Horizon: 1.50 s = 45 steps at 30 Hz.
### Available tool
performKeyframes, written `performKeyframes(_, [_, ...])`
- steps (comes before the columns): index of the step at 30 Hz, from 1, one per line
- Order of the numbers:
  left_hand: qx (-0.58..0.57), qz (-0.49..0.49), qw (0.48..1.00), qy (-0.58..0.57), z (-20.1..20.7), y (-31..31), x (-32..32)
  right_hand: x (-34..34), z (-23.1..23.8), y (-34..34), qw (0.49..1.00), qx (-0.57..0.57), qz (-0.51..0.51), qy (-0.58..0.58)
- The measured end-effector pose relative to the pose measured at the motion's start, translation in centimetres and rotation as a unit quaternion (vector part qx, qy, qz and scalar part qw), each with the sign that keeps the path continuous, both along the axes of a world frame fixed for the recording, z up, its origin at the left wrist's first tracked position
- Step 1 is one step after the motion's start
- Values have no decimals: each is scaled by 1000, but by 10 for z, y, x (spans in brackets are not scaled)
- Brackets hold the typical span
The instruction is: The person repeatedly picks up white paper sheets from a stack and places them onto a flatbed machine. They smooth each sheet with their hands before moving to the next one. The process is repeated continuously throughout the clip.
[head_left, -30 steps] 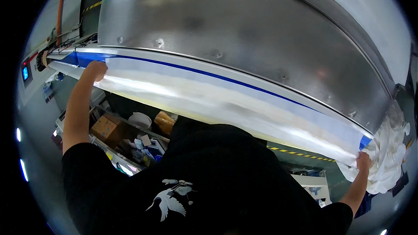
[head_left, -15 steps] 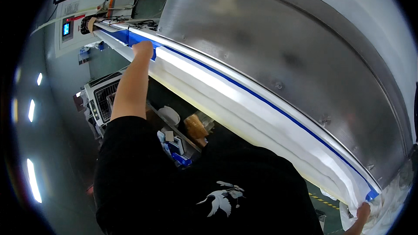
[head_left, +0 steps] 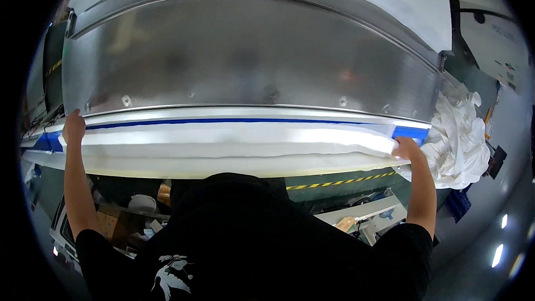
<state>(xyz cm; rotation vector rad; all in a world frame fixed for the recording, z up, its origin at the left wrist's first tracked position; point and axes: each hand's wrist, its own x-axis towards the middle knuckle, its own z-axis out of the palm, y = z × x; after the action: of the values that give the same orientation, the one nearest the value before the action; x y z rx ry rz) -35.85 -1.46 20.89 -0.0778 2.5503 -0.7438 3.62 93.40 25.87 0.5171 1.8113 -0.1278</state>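
A long white sheet lies in front of the person, along the ledge at the foot of a big grey metal panel. Its long axis runs from the person's left to right, crosswise to the body and close to parallel with the panel's lower edge. One narrow end points left, the other right; the lengthwise folds follow the same line, and neither end swings noticeably toward the panel or the chest.

The right hand grasps the sheet's right end, fingers curled round the gathered edge. The left hand is at the far left end, its fingers up by the panel's lower corner; the back of it hides the grip, so I can't tell whether it has hold of the sheet. The two arms are spread wide, about the sheet's length apart.

Just beyond the sheet, a thin blue strip runs alongside it, with a wider blue patch just beyond the right hand. A pale yellowish edge shows on the near side. Past the right end hangs a crumpled white heap. Below, I see yellow-and-black floor tape and a white tub.
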Motion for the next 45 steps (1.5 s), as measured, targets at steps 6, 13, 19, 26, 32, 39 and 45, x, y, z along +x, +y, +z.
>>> performKeyframes(6, [28,24,999,2,-2,35,5,-34,-24,-59,989,-10,79,126])
performKeyframes(13, [89,-18,993,71,4,84,18,-34,-39,-100,964,-79,-122,224])
performKeyframes(19, [284,-73,944,153,-8,128,34,-57,-64,-201,903,-194,-314,221])
performKeyframes(26, [535,-110,823,158,9,245,110,-63,-86,-321,805,-284,-425,302])
performKeyframes(32, [621,-186,758,-70,49,318,180,-111,-49,-412,852,-283,-327,294])
performKeyframes(39, [505,-258,812,-139,49,303,182,-116,-52,-448,823,-347,-248,376])
performKeyframes(45, [498,-249,817,-153,47,300,182,-115,-49,-454,814,-362,-227,394])
